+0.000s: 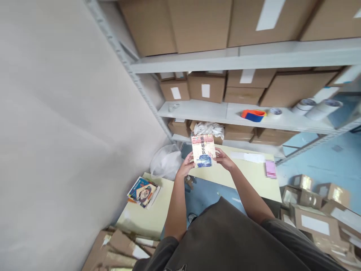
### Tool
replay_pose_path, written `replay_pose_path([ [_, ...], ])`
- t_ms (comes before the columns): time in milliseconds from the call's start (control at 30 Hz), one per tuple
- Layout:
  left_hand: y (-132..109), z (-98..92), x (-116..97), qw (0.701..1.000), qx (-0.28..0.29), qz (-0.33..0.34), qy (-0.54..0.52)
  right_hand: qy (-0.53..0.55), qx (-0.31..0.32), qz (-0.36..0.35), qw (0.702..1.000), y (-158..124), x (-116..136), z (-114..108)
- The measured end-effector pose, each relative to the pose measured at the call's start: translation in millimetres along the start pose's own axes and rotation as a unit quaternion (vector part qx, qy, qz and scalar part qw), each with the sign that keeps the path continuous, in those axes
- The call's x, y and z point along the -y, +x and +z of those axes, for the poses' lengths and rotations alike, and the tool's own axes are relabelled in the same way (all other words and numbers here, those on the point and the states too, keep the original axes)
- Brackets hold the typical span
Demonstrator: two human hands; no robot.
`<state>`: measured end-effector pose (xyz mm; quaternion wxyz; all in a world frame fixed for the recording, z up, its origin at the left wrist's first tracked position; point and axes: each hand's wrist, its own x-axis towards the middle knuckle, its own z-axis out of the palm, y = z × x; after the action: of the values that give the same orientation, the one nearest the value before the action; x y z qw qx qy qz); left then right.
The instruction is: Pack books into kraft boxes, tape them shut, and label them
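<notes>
Both my hands hold a book [203, 150] up in front of me, its cover facing me. The cover is cream with a red band at the top, dark vertical characters and a blue picture below. My left hand [186, 165] grips its left lower edge, and my right hand [224, 159] grips the right edge. Under and behind the book lies a pale yellow table [228, 173]. To the left, a stack of picture books [143, 192] rests on a second pale yellow table [135, 220].
Shelves [197, 107] with cardboard boxes [207, 88] stand ahead. An orange and blue band [253, 115] and tape rolls [274, 113] sit on one shelf. A clear plastic bag [166, 162] lies by the wall. Boxes [316, 226] crowd the right; flattened cartons [121, 244] lie lower left.
</notes>
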<state>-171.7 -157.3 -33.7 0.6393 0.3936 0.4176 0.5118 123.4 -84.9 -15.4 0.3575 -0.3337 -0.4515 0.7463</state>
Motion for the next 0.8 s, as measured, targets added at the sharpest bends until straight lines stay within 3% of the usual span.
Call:
replay_pose_path([
  [200,69.6,92.7,15.7,0.994,0.096,-0.045,-0.008,0.055,-0.037,-0.057,0.996,-62.7,33.6,-98.8],
  [300,95.2,130.4,21.3,0.988,0.135,-0.072,-0.017,0.061,-0.056,-0.080,0.993,-88.1,47.7,-132.5],
  [400,117.1,155.7,24.9,0.981,0.172,-0.093,-0.013,0.070,-0.073,-0.085,0.991,-104.8,54.9,-153.3],
  [533,140.7,168.0,24.8,0.970,0.220,-0.105,-0.002,0.075,-0.103,-0.097,0.987,-113.6,55.5,-161.3],
  [667,161.1,162.0,18.6,0.961,0.256,-0.103,0.029,0.072,-0.128,-0.109,0.983,-109.5,54.6,-153.8],
  [733,171.7,158.8,13.4,0.965,0.236,-0.083,0.078,0.073,-0.149,-0.116,0.979,-103.6,55.5,-148.1],
  [800,181.8,160.2,7.2,0.973,0.165,-0.030,0.157,0.070,-0.190,-0.123,0.972,-95.5,57.1,-141.6],
])
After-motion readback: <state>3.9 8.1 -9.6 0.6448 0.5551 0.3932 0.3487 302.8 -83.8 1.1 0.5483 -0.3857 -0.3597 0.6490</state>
